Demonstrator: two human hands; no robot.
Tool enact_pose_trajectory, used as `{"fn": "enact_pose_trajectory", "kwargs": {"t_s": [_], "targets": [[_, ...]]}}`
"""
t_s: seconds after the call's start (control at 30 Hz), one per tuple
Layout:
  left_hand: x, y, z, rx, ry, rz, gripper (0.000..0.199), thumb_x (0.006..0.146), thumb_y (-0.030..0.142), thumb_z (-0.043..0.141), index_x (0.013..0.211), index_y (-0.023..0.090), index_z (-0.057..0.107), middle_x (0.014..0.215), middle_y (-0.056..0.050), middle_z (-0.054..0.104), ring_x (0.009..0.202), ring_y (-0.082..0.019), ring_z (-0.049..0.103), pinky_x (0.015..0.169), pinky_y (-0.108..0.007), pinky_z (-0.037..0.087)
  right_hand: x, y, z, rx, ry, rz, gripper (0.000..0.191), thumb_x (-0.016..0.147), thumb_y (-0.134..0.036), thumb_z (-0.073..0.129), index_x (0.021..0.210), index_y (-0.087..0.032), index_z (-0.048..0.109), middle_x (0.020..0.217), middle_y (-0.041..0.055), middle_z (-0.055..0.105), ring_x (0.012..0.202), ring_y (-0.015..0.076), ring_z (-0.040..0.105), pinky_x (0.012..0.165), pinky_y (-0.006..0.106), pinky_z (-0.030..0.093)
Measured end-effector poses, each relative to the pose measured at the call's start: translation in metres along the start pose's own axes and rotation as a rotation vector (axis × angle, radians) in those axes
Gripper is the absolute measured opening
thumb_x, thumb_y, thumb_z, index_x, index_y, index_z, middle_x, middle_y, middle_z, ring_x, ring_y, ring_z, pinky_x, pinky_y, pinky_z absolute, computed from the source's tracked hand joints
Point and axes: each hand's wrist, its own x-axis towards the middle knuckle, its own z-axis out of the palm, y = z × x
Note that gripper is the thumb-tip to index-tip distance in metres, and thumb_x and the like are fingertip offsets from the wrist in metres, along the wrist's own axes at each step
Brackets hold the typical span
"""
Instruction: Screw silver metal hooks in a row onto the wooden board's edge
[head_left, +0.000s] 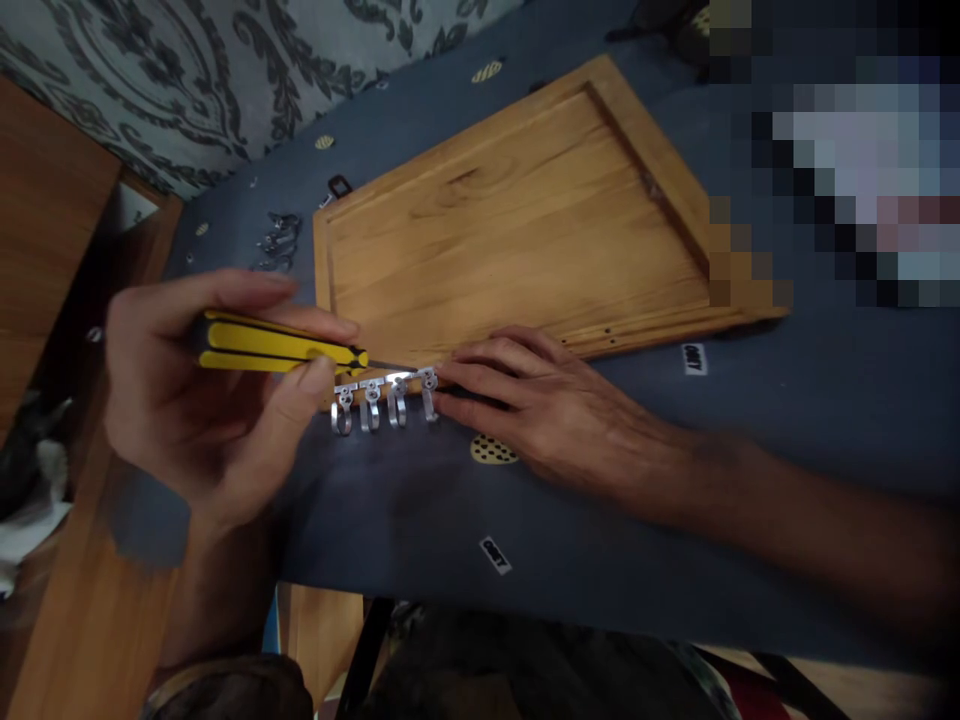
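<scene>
1. Two bare hands in view, centre and left of the frame. By the fingers of the left hand (187,410), the yellow-and-black handle of a screwdriver (277,345) is grasped, pinched between thumb and forefinger.
2. Right hand (559,405): fingers bent and laid close together, tips at the right end of a metal hook rack (373,391). Thumb hidden; whether the rack is gripped or only steadied cannot be told.
3. Screwdriver shaft directed rightward, its end seen at the rack beside the right fingertips. Exact seating of the tip not made out.
4. Rack located just left of frame centre, along the near edge of a wooden panel (480,250), by its lower left corner. Four curved silver hooks counted, hung toward the bottom of the frame.
5. Panel laid slantwise across the upper middle; raised border seen, small dark holes noted in the near edge, right of the hand.
6. Small metal pieces (279,240) heaped left of the panel; a dark buckle-like object (340,186) by its upper left corner.
7. All borne on a blue-grey patterned tablecloth (600,540). Patterned wallpaper (172,80) at upper left; upper right pixelated, contents unreadable.
</scene>
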Motion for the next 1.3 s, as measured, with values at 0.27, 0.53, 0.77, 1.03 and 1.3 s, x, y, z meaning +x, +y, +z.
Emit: {"fn": "enact_pose_trajectory", "kwargs": {"t_s": [0.27,0.53,0.77,1.03,1.3], "targets": [[0.003,-0.014,-0.002,0.049,-0.069,0.169,0.042,0.081,0.012,0.078,0.12,0.026,0.07,0.11,0.0,0.067,0.091,-0.019,0.078,0.068,-0.031,0.065,0.001,0.0,-0.001,0.016,0.007,-0.009,0.038,0.094,-0.003,0.047,0.12,-0.016,0.07,0.124,0.0107,0.074,0.116,0.0275,0.06,0.1,0.049,0.049],[0.002,-0.014,0.002,0.047,-0.093,0.225,0.049,0.081,0.007,0.078,0.125,0.026,0.068,0.107,0.0,0.068,0.088,-0.016,0.078,0.071,-0.029,0.065,0.001,0.0,-0.002,0.013,0.007,-0.013,0.038,0.092,-0.003,0.047,0.12,-0.016,0.07,0.124,0.0112,0.074,0.118,0.0281,0.061,0.101,0.049,0.05],[0.002,-0.013,-0.001,0.077,-0.176,0.222,0.048,0.084,0.009,0.076,0.128,0.024,0.065,0.105,0.001,0.07,0.089,-0.014,0.078,0.076,-0.027,0.064,0.001,0.0,-0.002,-0.027,-0.031,0.002,0.04,0.092,-0.002,0.047,0.121,-0.019,0.07,0.124,0.0099,0.074,0.122,0.0271,0.06,0.102,0.048,0.05],[0.003,-0.014,-0.001,0.112,-0.193,0.23,0.046,0.085,0.011,0.076,0.128,0.025,0.065,0.101,0.002,0.072,0.089,-0.016,0.078,0.08,-0.03,0.065,0.001,0.0,-0.002,-0.029,-0.036,0.008,0.043,0.092,-0.002,0.045,0.122,-0.021,0.07,0.125,0.0091,0.074,0.122,0.0266,0.06,0.101,0.049,0.05],[0.0,-0.018,-0.003,0.146,-0.139,0.207,0.049,0.076,0.016,0.087,0.122,0.024,0.069,0.097,0.0,0.072,0.084,-0.016,0.077,0.071,-0.027,0.064,0.001,0.0,0.0,-0.004,0.009,-0.01,0.034,0.095,-0.004,0.049,0.119,-0.015,0.07,0.122,0.0112,0.074,0.119,0.028,0.061,0.101,0.048,0.049]]}}
